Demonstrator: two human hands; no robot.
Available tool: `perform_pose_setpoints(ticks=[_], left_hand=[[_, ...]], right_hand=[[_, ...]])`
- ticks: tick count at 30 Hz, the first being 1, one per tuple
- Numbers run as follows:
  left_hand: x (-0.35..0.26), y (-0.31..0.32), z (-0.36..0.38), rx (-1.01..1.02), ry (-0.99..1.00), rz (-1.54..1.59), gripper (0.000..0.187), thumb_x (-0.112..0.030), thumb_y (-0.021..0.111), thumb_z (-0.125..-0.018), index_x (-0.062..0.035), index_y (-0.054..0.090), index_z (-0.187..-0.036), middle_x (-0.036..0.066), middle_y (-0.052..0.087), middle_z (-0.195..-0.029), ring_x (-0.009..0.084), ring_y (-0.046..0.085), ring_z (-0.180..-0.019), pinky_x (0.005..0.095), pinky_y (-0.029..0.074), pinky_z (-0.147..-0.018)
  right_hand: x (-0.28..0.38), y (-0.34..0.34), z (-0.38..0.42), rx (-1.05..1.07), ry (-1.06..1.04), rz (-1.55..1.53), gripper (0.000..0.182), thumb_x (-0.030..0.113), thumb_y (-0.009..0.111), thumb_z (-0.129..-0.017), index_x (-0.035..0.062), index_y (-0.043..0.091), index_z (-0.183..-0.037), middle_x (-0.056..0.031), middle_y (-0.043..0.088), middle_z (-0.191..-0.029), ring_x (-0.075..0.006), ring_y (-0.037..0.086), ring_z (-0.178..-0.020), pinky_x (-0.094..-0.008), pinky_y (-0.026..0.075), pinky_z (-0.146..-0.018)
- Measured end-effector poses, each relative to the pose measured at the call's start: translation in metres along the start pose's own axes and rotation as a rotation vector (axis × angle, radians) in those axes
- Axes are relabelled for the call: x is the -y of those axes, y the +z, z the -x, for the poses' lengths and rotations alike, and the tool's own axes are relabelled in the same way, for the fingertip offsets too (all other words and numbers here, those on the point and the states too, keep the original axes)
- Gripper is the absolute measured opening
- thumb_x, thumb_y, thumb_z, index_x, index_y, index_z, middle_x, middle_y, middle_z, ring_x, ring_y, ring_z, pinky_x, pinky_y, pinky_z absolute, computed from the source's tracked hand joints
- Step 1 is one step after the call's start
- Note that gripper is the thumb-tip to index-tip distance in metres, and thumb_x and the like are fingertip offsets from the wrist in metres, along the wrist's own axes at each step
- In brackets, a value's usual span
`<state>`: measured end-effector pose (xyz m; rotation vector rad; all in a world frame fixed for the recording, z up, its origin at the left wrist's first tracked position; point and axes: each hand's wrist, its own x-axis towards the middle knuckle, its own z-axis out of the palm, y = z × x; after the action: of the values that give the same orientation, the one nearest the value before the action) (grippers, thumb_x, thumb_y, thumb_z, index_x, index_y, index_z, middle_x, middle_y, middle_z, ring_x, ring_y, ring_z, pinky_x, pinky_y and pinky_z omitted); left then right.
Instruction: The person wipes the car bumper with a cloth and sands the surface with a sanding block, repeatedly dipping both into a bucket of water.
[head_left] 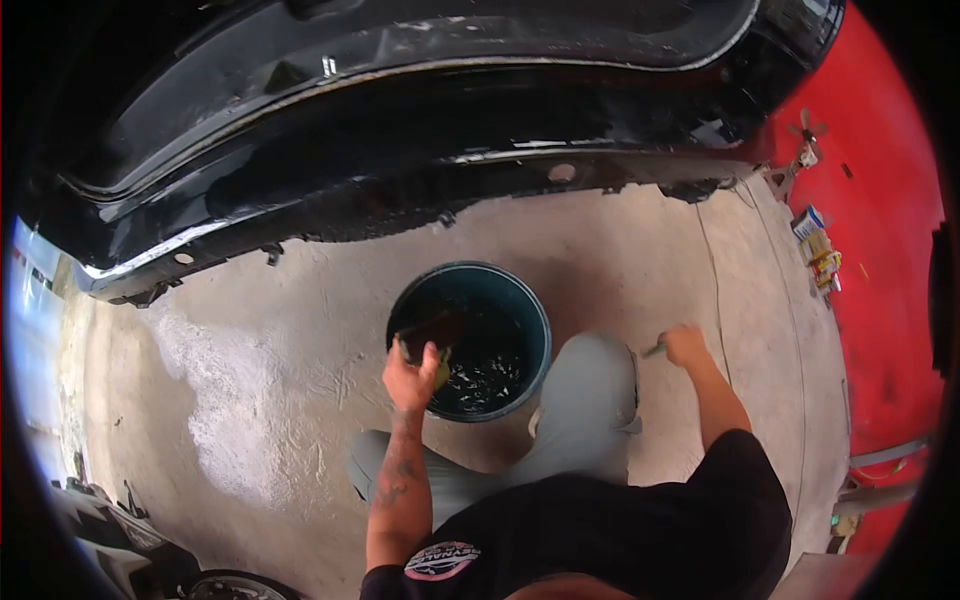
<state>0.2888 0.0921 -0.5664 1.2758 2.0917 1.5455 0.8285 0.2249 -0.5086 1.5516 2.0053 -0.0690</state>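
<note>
Over the left part of a dark teal bucket point(547, 345), my left hand point(408, 378) grips a dark, flat piece point(437, 333). Something yellow-green shows beside its fingers, too small to name. Dark liquid with bright reflections lies inside the bucket. To the right of my knee, my right hand point(686, 346) is closed round a small greenish object point(655, 350) whose tip sticks out to the left. It is held above the floor, apart from the bucket.
A black car bumper point(400, 120) spans the top. Wet floor point(235, 420) shines at the left. Small containers point(818, 250) stand by a red surface point(880, 300) at the right. A wheel point(235, 585) shows at the bottom left, and a thin cable crosses the floor at the right.
</note>
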Motion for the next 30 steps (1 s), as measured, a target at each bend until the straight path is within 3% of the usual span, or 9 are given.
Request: perform_pose_setpoints(ticks=[1, 3, 5, 9, 12, 17, 21, 26, 30], left_hand=[[0.007, 0.002, 0.001, -0.005, 0.032, -0.037, 0.048, -0.037, 0.081, -0.088, -0.0104, 0.069, -0.126, 0.019, 0.075, -0.106, 0.0415, 0.074, -0.099, 0.0473, 0.059, -0.083], [-0.005, 0.001, -0.001, 0.024, 0.03, -0.057, 0.049, -0.038, 0.081, -0.087, -0.0103, 0.069, -0.125, 0.019, 0.075, -0.104, 0.0406, 0.074, -0.096, 0.0477, 0.059, -0.081], [0.007, 0.009, -0.002, 0.006, 0.003, -0.153, 0.052, -0.044, 0.081, -0.085, -0.0108, 0.069, -0.123, 0.016, 0.074, -0.097, 0.0394, 0.073, -0.089, 0.0484, 0.059, -0.077], [-0.005, 0.002, -0.002, 0.043, -0.015, -0.205, 0.05, -0.047, 0.077, -0.086, -0.0128, 0.068, -0.121, 0.016, 0.074, -0.098, 0.038, 0.072, -0.093, 0.0493, 0.059, -0.079], [-0.01, -0.004, -0.005, 0.081, -0.003, -0.195, 0.048, -0.048, 0.074, -0.088, -0.0129, 0.068, -0.12, 0.015, 0.074, -0.1, 0.0366, 0.072, -0.097, 0.049, 0.058, -0.082], [-0.003, -0.001, -0.007, 0.063, -0.005, -0.211, 0.059, -0.051, 0.074, -0.088, -0.0103, 0.066, -0.13, 0.017, 0.074, -0.104, 0.0389, 0.072, -0.096, 0.0494, 0.058, -0.082], [-0.004, -0.001, -0.007, 0.051, -0.015, -0.223, 0.061, -0.051, 0.075, -0.088, -0.0097, 0.066, -0.132, 0.019, 0.074, -0.103, 0.0404, 0.073, -0.094, 0.0497, 0.058, -0.081], [-0.011, -0.004, -0.006, 0.07, 0.001, -0.259, 0.051, -0.05, 0.075, -0.087, -0.0126, 0.069, -0.121, 0.013, 0.075, -0.101, 0.0353, 0.072, -0.095, 0.0481, 0.058, -0.08], [-0.002, -0.002, -0.007, 0.074, 0.033, -0.235, 0.054, -0.048, 0.077, -0.086, -0.0093, 0.068, -0.123, 0.018, 0.074, -0.099, 0.0399, 0.072, -0.093, 0.0481, 0.058, -0.08]], right_hand=[[-0.016, 0.053, -0.002, -0.466, 0.111, -0.435, 0.036, 0.011, 0.068, -0.09, 0.0131, 0.073, -0.125, -0.0197, 0.074, -0.119, -0.0385, 0.068, -0.116, -0.0457, 0.053, -0.1], [-0.01, -0.015, 0.03, -0.51, 0.27, -0.67, 0.037, 0.006, 0.066, -0.09, 0.0079, 0.069, -0.126, -0.0179, 0.072, -0.119, -0.0343, 0.066, -0.116, -0.0402, 0.052, -0.097], [0.015, -0.099, 0.046, -0.68, -0.036, -1.079, 0.032, 0.001, 0.063, -0.087, 0.0044, 0.067, -0.118, -0.015, 0.069, -0.111, -0.0302, 0.064, -0.109, -0.0376, 0.051, -0.096], [0.119, -0.297, 0.074, -1.16, -0.808, -0.708, 0.026, -0.004, 0.064, -0.08, 0.0046, 0.068, -0.104, -0.01, 0.069, -0.106, -0.0311, 0.062, -0.105, -0.0409, 0.049, -0.099], [0.205, -0.408, 0.071, -1.3, -1.175, -0.494, 0.029, -0.004, 0.068, -0.08, 0.0075, 0.071, -0.107, -0.0073, 0.075, -0.116, -0.0318, 0.063, -0.11, -0.0422, 0.049, -0.101], [0.38, -0.521, 0.022, -1.348, -1.57, -0.234, 0.042, 0.0, 0.062, -0.09, 0.0239, 0.075, -0.122, -0.0019, 0.075, -0.118, -0.0302, 0.066, -0.113, -0.0463, 0.049, -0.102], [0.48, -0.557, 0.007, -1.233, -1.423, -0.108, 0.047, -0.001, 0.057, -0.09, 0.0277, 0.078, -0.121, -0.0023, 0.074, -0.12, -0.027, 0.065, -0.123, -0.0443, 0.05, -0.104], [0.466, -0.57, -0.02, -1.056, -1.5, 0.041, 0.048, -0.003, 0.06, -0.084, 0.0258, 0.078, -0.118, -0.0053, 0.073, -0.12, -0.0301, 0.07, -0.114, -0.0451, 0.054, -0.099], [0.326, -0.543, -0.018, -0.923, -1.567, -0.018, 0.043, -0.003, 0.059, -0.089, 0.02, 0.071, -0.124, -0.0128, 0.071, -0.123, -0.0339, 0.068, -0.115, -0.0438, 0.052, -0.101]])
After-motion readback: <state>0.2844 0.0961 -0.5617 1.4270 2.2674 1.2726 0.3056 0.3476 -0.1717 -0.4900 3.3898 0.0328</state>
